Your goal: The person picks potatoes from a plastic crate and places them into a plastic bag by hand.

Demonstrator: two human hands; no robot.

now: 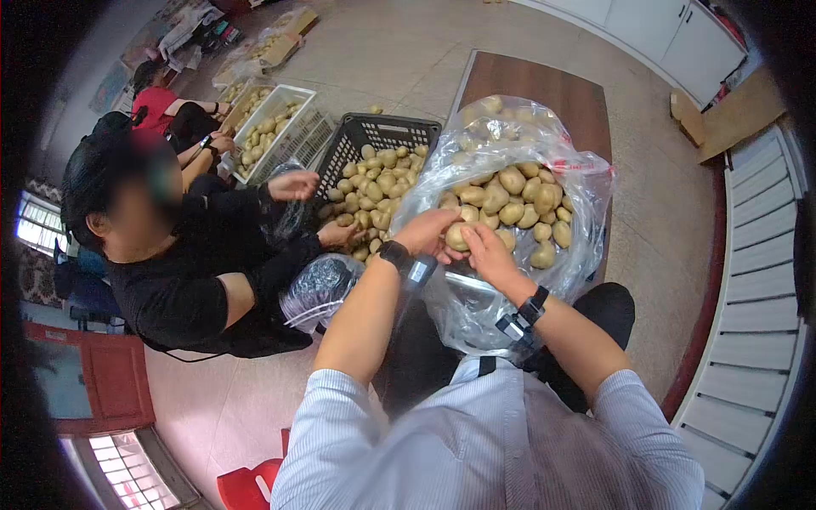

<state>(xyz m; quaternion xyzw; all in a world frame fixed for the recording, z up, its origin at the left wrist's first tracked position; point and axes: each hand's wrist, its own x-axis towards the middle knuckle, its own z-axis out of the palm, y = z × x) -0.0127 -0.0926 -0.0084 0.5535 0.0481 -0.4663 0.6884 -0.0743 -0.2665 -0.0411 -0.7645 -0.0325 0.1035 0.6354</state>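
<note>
A pale brown potato (pixel 457 236) is between my two hands, above the near edge of a clear plastic bag (pixel 586 191). My left hand (pixel 430 231) has its fingers closed around the potato's left side, partly hidden by the wrist. On the other side, my right hand (pixel 493 255) grips the same potato with thumb and fingers. Many potatoes (pixel 512 180) lie heaped in the opened bag just beyond my hands. Each of my wrists carries a dark band with a small device.
Left of the bag stands a black crate (pixel 357 127) of potatoes, where a co-worker in black (pixel 187 280) reaches in. A white crate (pixel 293 98) of potatoes and another person in red (pixel 157 102) are farther off. Under the bag is a brown board (pixel 552 85).
</note>
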